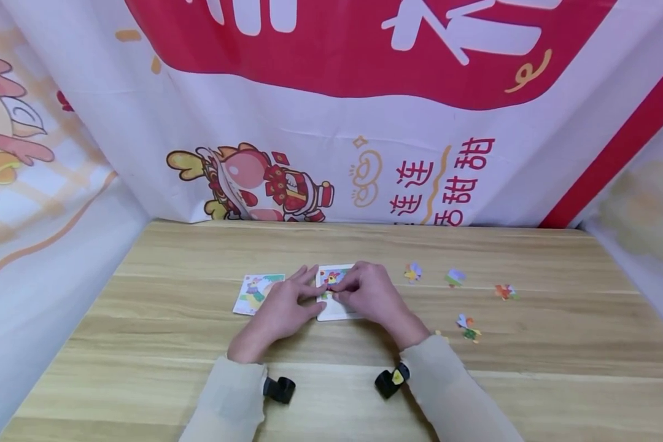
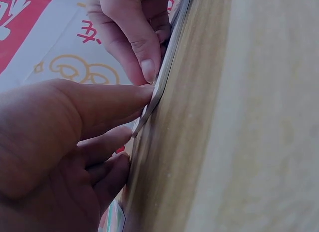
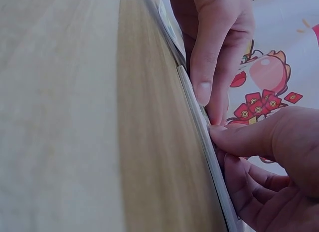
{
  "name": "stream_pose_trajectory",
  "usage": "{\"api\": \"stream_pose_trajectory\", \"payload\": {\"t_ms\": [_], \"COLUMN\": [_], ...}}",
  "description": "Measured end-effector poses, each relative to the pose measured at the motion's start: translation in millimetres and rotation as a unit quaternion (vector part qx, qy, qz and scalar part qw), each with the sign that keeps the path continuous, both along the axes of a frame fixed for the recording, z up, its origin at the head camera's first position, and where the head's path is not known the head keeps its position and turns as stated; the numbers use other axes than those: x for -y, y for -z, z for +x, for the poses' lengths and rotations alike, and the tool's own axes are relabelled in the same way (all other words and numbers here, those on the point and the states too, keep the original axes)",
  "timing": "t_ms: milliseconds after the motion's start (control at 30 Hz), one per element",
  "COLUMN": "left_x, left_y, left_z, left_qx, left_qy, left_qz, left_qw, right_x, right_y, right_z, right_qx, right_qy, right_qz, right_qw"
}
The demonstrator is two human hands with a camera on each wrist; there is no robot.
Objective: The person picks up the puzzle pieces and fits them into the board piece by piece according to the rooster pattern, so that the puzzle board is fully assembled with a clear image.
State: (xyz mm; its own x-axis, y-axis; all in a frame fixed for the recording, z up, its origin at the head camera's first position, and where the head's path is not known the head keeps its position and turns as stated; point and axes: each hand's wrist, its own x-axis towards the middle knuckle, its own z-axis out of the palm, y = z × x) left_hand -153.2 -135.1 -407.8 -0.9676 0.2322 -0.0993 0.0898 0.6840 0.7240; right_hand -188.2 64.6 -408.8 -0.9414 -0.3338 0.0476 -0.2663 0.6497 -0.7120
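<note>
In the head view a white puzzle board (image 1: 337,314) lies on the table, with coloured pieces filling part of its upper half. My left hand (image 1: 287,307) rests on the board's left side, fingers stretched out and the thumb at its edge. Over the board's right side, my right hand (image 1: 371,293) has curled fingers; thumb and forefinger pinch a small reddish puzzle piece (image 1: 331,286), mostly hidden by the fingertips. Both wrist views show the two hands' fingertips meeting low over the thin board. Left of it lies a picture card (image 1: 245,302) with a coloured bird, partly covered by my left hand.
Loose puzzle pieces lie to the right: a purple and yellow one (image 1: 412,272), a purple and green one (image 1: 455,277), a red-orange one (image 1: 505,291) and a multicoloured one (image 1: 468,328). A printed cloth (image 1: 320,116) hangs behind the wooden table (image 1: 342,399).
</note>
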Motion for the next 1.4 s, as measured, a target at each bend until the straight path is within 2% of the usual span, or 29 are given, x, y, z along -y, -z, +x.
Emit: {"api": "stream_pose_trajectory", "payload": {"t_ms": [233, 400, 533, 633, 833, 1000, 1200, 1400], "left_x": [2.6, 5.4, 8.3, 9.5, 9.6, 10.2, 9.9, 9.4], "left_y": [2.0, 6.6, 12.5, 15.4, 15.7, 14.2, 12.9, 12.5], "left_z": [-2.4, -3.7, -4.0, -4.0, -4.3, -4.0, -3.4, -3.8], "left_qx": [-0.003, -0.006, -0.007, -0.006, -0.002, -0.006, -0.003, -0.005], "left_qy": [0.003, -0.007, -0.022, -0.028, -0.028, -0.030, -0.028, -0.027], "left_qz": [0.006, 0.021, 0.034, 0.038, 0.033, 0.035, 0.036, 0.034], "left_qw": [1.0000, 0.9997, 0.9992, 0.9989, 0.9991, 0.9989, 0.9990, 0.9990], "right_x": [0.3, -2.3, -7.0, -14.7, -42.6, -70.7, -106.6, -138.6], "right_y": [0.3, 1.7, -1.1, -9.6, -36.5, -48.8, -52.8, -45.8], "right_z": [-0.2, -1.6, -2.9, -3.2, 0.0, 4.9, 14.1, 24.9], "right_qx": [-0.001, -0.004, 0.018, 0.036, 0.049, 0.058, 0.037, 0.034], "right_qy": [0.008, 0.005, 0.000, 0.000, 0.029, 0.051, 0.064, 0.072], "right_qz": [0.000, 0.001, -0.005, -0.026, -0.061, -0.069, -0.044, -0.026], "right_qw": [1.0000, 1.0000, 0.9998, 0.9990, 0.9965, 0.9946, 0.9963, 0.9965]}}
